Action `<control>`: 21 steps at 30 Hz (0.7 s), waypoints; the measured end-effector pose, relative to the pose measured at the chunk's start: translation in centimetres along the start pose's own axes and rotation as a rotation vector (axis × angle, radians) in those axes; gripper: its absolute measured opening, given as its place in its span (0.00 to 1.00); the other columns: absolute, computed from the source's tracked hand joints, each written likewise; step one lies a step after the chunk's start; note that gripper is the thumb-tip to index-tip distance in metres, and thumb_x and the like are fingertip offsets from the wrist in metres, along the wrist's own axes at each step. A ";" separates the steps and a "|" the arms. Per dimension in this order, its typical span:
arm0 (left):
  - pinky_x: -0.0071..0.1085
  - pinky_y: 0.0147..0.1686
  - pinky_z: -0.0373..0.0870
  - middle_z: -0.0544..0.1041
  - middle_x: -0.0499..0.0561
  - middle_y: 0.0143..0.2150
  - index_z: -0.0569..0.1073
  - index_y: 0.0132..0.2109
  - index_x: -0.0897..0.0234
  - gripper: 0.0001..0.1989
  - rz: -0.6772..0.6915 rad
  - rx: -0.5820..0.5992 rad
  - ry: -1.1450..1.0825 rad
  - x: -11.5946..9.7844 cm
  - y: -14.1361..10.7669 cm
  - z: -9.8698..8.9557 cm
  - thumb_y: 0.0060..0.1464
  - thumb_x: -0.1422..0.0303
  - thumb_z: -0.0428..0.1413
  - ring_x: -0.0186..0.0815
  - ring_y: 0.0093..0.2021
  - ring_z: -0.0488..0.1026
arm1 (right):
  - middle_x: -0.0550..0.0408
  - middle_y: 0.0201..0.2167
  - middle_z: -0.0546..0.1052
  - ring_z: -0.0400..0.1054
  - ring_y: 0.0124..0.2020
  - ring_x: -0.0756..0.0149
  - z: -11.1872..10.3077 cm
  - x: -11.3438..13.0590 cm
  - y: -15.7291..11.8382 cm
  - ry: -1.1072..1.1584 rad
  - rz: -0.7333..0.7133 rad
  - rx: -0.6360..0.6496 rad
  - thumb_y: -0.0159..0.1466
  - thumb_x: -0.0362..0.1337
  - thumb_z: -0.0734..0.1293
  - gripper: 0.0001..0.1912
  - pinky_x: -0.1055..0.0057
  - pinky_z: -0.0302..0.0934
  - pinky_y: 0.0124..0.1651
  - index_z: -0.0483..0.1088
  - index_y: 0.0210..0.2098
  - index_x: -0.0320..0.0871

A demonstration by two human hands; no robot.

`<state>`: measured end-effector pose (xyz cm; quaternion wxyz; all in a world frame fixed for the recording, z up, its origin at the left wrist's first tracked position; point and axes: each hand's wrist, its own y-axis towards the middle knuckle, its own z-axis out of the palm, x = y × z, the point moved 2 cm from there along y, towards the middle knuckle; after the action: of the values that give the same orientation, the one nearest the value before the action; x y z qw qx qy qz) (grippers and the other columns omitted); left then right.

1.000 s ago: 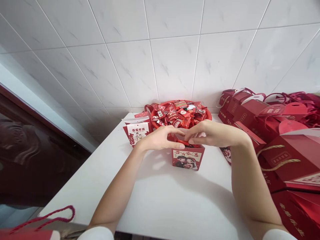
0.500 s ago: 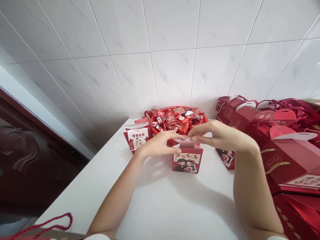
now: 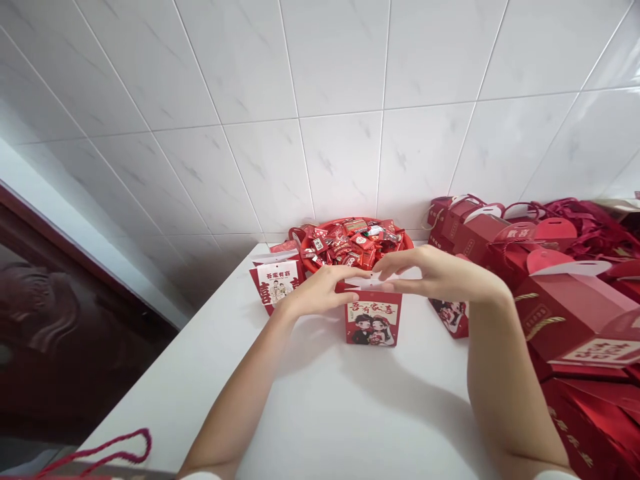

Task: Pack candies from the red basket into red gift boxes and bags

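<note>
Upright on the white table stands a small red gift box [image 3: 373,327] with a cartoon couple and Chinese characters on its front. Its top narrows between my two hands. My left hand [image 3: 324,291] grips the upper left edge, thumb at the front panel and fingers over the back. On the upper right, my right hand [image 3: 443,273] has its thumb and fingers around the same top edges. Parts of the flaps are hidden behind the fingers. Behind the box is a red basin [image 3: 306,261] heaped with red-wrapped sweets [image 3: 345,243].
Another box with a white front [image 3: 277,283] stands left of the basin. A second couple-print box [image 3: 450,317] is partly behind my right forearm. Large red handled boxes [image 3: 575,307] crowd the right side. A red cord [image 3: 120,443] loops at the lower left. Tiled wall [image 3: 340,153] rises behind.
The box's top opening has narrowed as its front panel tipped back and upper edges came together under my hands. The view has shifted slightly.
</note>
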<state>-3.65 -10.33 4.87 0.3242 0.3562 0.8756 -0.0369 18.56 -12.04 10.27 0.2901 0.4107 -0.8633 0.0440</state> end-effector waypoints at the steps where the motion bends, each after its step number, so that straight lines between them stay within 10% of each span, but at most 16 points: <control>1: 0.37 0.58 0.68 0.75 0.50 0.61 0.70 0.63 0.55 0.25 -0.014 -0.022 0.002 0.1 0.1 0.1 0.58 0.68 0.57 0.44 0.59 0.72 | 0.50 0.46 0.80 0.74 0.46 0.58 -0.5 -0.1 -0.5 -0.019 0.023 -0.064 0.67 0.48 0.64 0.18 0.67 0.66 0.45 0.77 0.48 0.44; 12: 0.38 0.58 0.70 0.76 0.51 0.59 0.73 0.57 0.58 0.18 0.040 -0.294 0.021 0.1 0.2 -0.7 0.60 0.70 0.52 0.44 0.61 0.71 | 0.50 0.45 0.80 0.74 0.44 0.55 0.0 -2.6 0.4 -0.050 0.163 -0.151 0.65 0.52 0.65 0.22 0.64 0.66 0.44 0.74 0.51 0.46; 21: 0.38 0.46 0.76 0.77 0.53 0.49 0.68 0.55 0.58 0.17 0.123 -0.559 -0.086 -0.6 -0.8 -2.2 0.59 0.65 0.57 0.41 0.48 0.76 | 0.56 0.31 0.77 0.71 0.32 0.63 0.2 -2.0 1.3 0.218 -0.025 -0.305 0.60 0.47 0.73 0.14 0.69 0.65 0.35 0.75 0.40 0.45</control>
<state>-5.01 -10.65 6.80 0.4481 0.3038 0.8140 0.2105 18.51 -9.82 9.27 0.4414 0.3652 -0.8183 -0.0470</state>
